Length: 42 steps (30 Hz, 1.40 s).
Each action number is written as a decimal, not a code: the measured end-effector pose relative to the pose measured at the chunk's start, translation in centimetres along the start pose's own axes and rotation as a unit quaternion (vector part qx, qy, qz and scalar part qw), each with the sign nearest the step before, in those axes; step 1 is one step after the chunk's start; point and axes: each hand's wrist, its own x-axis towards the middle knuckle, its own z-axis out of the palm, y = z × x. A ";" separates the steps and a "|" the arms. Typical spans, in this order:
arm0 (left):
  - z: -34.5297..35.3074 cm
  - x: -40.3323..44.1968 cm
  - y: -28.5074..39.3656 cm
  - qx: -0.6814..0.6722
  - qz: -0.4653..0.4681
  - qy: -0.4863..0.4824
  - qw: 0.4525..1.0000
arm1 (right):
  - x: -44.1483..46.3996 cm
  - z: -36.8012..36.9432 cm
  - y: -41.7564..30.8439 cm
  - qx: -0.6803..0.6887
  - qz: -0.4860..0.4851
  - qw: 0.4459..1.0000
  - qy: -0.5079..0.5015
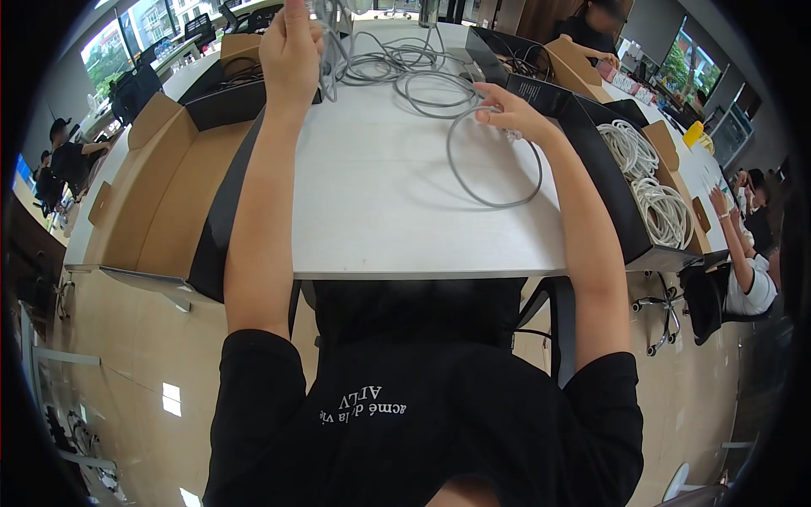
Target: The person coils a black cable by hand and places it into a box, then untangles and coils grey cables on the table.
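Note:
My left hand (291,52) is raised at the far left of the table, its fingers closed round gathered loops of grey cable (337,63). From there the cable runs in loose, tangled loops across the back of the white table (372,186). Over the table's right side, my right hand (517,116) has its fingers curled on the same cable. One loop hangs below that hand, and a small clear plug appears to be at the palm. The fingertips of my left hand are partly cut off by the top edge.
At left stands an open black cardboard box (160,203) with a bare brown inside. The black box (650,247) at right holds white cable coils (661,211). Another box (507,59) behind it holds dark cables. Several people sit at other tables, one (752,279) at far right.

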 end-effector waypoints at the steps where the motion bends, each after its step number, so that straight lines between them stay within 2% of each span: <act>1: 0.1 -0.1 -0.1 -0.007 -0.010 -0.013 1.000 | -0.2 0.1 -0.8 -0.034 0.014 0.999 -0.031; 3: 0.4 -0.3 0.0 -0.015 -0.021 -0.030 0.999 | -1.0 0.2 -2.4 -0.101 0.042 0.990 -0.092; 6: 1.0 -0.9 0.2 -0.033 -0.029 -0.042 0.998 | -1.4 0.1 -3.4 -0.038 0.022 0.986 -0.160; 9: 1.4 -1.1 0.1 -0.077 -0.048 -0.030 0.995 | -1.5 -0.4 -2.8 0.092 -0.013 0.972 -0.216; 12: 2.1 -1.5 -0.1 -0.095 -0.086 0.001 0.992 | -2.0 -1.1 -3.4 0.174 -0.101 0.948 -0.247; 15: 2.7 -1.9 -0.7 -0.104 -0.123 0.013 0.987 | -1.8 -1.3 -4.1 0.224 -0.127 0.938 -0.232; 17: 3.0 -2.2 -1.1 -0.115 -0.147 0.008 0.982 | -2.0 -0.4 -5.2 0.224 -0.117 0.951 -0.179; 19: 2.8 -2.3 -2.1 -0.111 -0.150 -0.032 0.982 | -1.4 0.8 -6.0 0.269 -0.098 0.946 -0.149; 20: 3.1 -2.4 -2.2 -0.096 -0.153 -0.040 0.983 | -1.8 1.8 -7.3 0.285 -0.138 0.943 -0.101; 22: 2.8 -2.1 -2.4 -0.052 -0.139 -0.091 0.985 | -1.8 2.7 -8.3 0.267 -0.093 0.958 -0.046; 25: 4.2 -2.7 -2.5 -0.039 -0.137 -0.038 0.989 | -1.9 3.5 -9.4 0.315 -0.075 0.945 0.041; 28: 3.8 -2.9 -1.5 -0.065 -0.235 -0.133 0.961 | -1.3 3.6 -9.1 0.377 -0.074 0.916 0.118; 31: 3.8 -3.4 -1.3 -0.066 -0.268 -0.242 0.930 | -1.1 3.3 -8.6 0.383 -0.036 0.908 0.167; 36: 4.3 -3.8 -0.8 -0.108 -0.321 -0.324 0.884 | -0.9 3.7 -7.9 0.391 -0.027 0.906 0.161; 42: 3.6 -3.0 -0.5 -0.197 -0.312 -0.265 0.891 | -1.0 3.6 -8.0 0.351 -0.038 0.928 0.119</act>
